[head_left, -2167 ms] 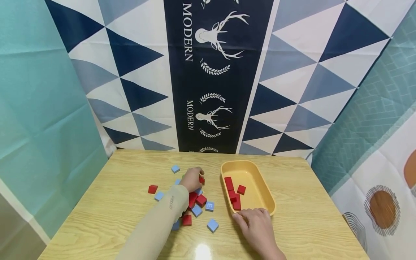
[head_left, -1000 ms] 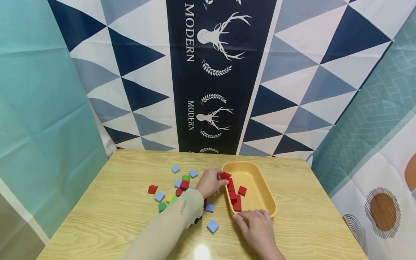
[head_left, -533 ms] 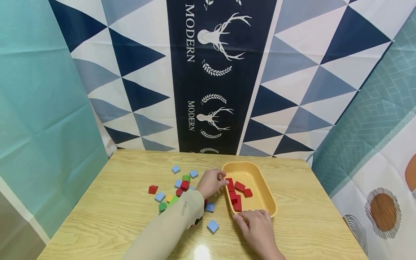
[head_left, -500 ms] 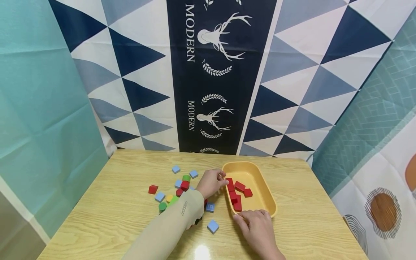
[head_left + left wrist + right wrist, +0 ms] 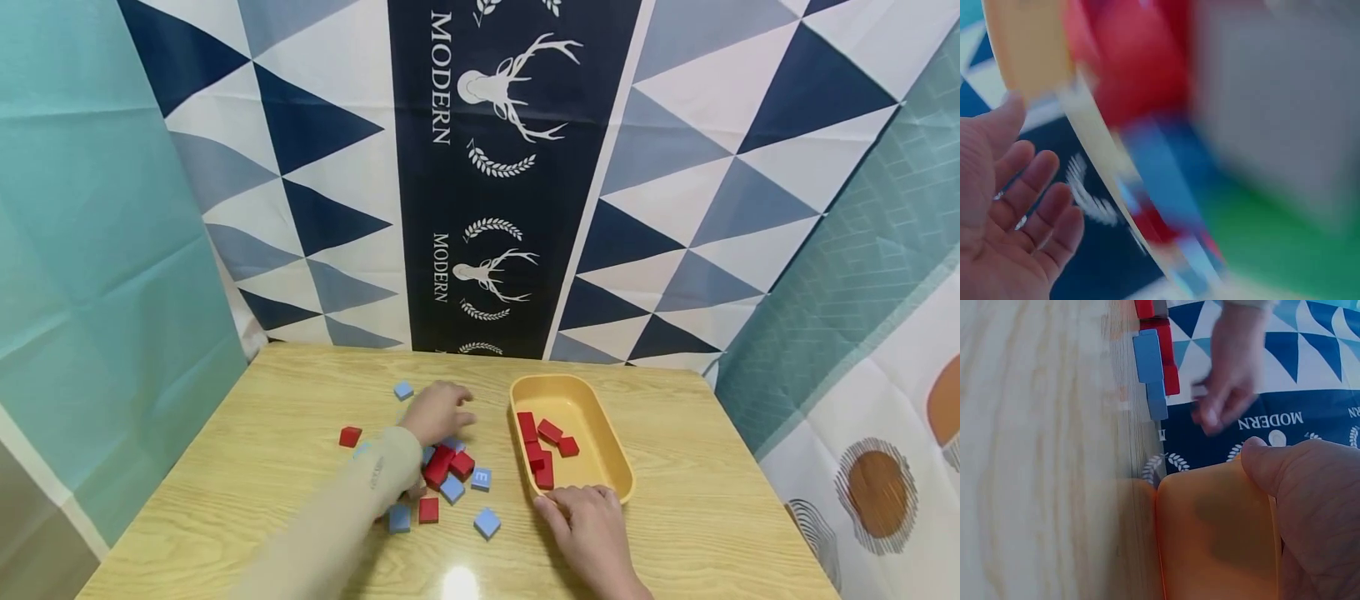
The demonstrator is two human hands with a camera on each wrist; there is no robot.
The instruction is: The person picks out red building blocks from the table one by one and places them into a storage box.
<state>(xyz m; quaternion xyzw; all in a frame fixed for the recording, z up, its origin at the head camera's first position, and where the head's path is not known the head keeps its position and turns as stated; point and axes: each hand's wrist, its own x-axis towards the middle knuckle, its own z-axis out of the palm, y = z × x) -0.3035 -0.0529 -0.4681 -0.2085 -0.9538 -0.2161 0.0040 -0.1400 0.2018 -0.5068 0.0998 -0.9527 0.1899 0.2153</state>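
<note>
Tray (image 5: 592, 425) inside table (image 5: 712, 483) edges | lengthwise fore-aft, far end slightly left | right hand (image 5: 588, 529) pinches it | left hand (image 5: 437, 414) loosely spread above blocks (image 5: 438, 468)

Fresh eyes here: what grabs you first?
The yellow tray right of centre on the table, red blocks inside, gripped at its near end by the right hand. To its left, the empty left hand hovers over scattered blocks. Behind, sideways white stag heads mark a dark panel.

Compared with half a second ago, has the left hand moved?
Yes. In the head view, the left hand has moved leftward against the black wall strip, away from the tray.
</note>
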